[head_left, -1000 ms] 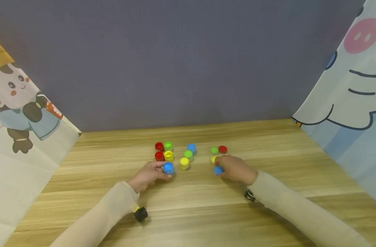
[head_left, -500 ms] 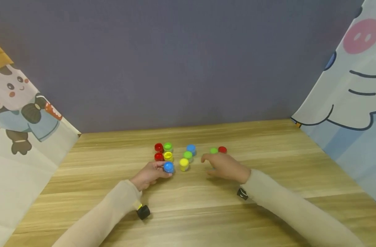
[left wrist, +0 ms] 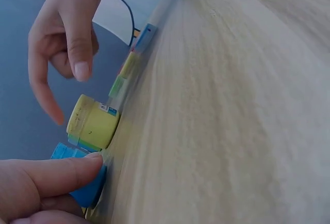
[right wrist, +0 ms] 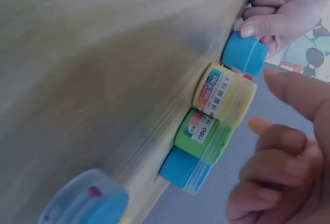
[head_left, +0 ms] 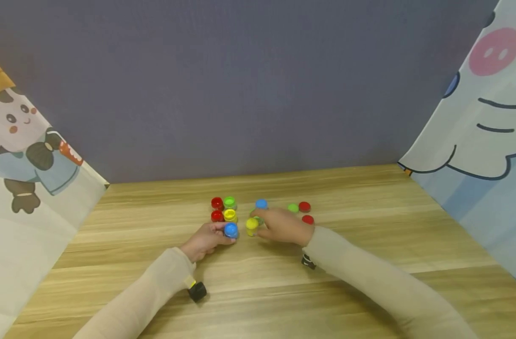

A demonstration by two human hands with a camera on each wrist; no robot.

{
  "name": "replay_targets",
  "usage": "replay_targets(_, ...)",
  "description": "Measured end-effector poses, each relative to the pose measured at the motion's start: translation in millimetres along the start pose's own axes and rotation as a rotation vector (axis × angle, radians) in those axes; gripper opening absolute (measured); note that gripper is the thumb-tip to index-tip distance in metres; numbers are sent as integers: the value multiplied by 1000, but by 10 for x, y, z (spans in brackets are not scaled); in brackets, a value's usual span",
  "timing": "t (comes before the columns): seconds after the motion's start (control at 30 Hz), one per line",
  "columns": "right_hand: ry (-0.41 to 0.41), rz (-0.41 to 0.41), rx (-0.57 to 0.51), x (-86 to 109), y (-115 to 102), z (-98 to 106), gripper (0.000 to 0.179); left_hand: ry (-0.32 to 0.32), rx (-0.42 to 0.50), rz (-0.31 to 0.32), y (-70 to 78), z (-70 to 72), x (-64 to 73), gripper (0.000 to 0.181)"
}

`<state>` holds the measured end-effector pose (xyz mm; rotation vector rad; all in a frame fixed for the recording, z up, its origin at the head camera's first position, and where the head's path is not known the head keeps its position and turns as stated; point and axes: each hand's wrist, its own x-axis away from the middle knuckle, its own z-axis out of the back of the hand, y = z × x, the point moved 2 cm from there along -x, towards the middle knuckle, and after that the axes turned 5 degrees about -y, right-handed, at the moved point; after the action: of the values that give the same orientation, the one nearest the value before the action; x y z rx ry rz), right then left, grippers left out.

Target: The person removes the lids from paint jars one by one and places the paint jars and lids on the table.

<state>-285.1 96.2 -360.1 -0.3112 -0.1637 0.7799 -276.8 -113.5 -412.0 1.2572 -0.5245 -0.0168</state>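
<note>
My left hand [head_left: 204,240] grips a small blue paint jar [head_left: 231,230], its thumb along the side in the left wrist view. My right hand [head_left: 283,226] is over a yellow paint jar [head_left: 251,227], index finger and thumb spread to its far and near sides. A gap shows between those fingertips and the yellow jar [left wrist: 95,123] in the left wrist view. Right behind stand a green jar [right wrist: 201,136] and another blue jar [head_left: 261,203], in line with the yellow one. The right hand partly covers the green jar in the head view.
Left of that line, two red jars [head_left: 217,203], a green jar [head_left: 230,202] and a yellow jar [head_left: 230,215] stand grouped. Flat lids lie to the right, including a green lid [head_left: 293,207] and a red lid [head_left: 304,206]. A dark wall [head_left: 258,94] bounds the wooden table [head_left: 241,301].
My right hand has left the lids and moved left to the yellow jar, its thumb and index finger spreading. A second red lid has come into view. My left hand stays on the blue jar.
</note>
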Motion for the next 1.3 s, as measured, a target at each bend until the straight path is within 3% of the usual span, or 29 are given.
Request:
replay_targets(0.2,-113,-109,5,-49,-64,-42,52,7,-16,-3,-4,-21,0,51)
replay_targets(0.4,-75,-92,114,-97,-104,-40,39,16,-11,-3,-1,-9,12,50)
replay_targets(0.63,-55,-101,164,-147,-119,-50,23,51,-45,5,-3,16,68,53)
replay_targets(0.87,-43,-102,202,-141,-122,-61,20,101,-90,-26,19,84,193,57)
replay_targets(1.1,7,-84,176,-4,-149,-15,21,84,-97,-94,122,135,363,51)
replay_targets(1.3,-23,-47,105,227,-218,10,29,12,-92,-146,170,6,505,48)
